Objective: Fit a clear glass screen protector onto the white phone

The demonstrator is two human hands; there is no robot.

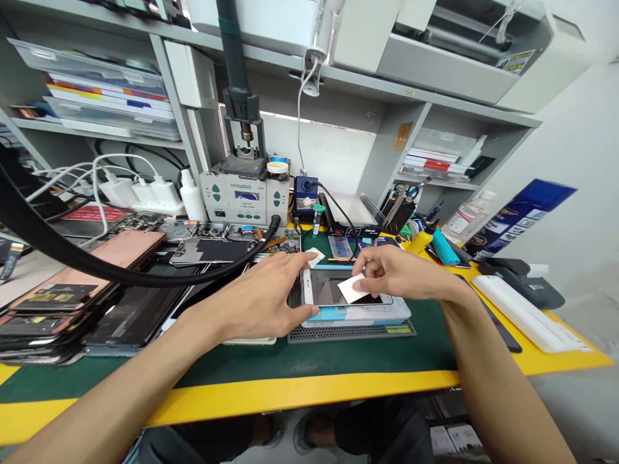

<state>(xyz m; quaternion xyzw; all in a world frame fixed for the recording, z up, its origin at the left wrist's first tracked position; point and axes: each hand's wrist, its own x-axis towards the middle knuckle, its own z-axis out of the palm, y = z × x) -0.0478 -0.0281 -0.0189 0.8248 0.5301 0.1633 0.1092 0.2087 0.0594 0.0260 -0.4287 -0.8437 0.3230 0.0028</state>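
A phone with a white front border (308, 287) and a dark screen lies face up on a light blue pad (358, 314). My right hand (389, 274) is closed in a pinch on a small white card (352, 289), held flat against or just over the screen. At the phone's left end my left hand (265, 293) is spread, thumb by the near edge and fingers by the far edge. Whether it presses on the phone I cannot tell. A small crumpled whitish piece (316, 256) is at its fingertips. Beneath the pad is a dark perforated mat (338, 333).
A thick black hose (159, 278) arcs low across the left side, over stacked phone parts (82, 277). Behind stands a hot air station (244, 196). Bottles (443, 248) and a long white box (529, 312) sit on the right. Grey shelving (401, 145) rises at the back.
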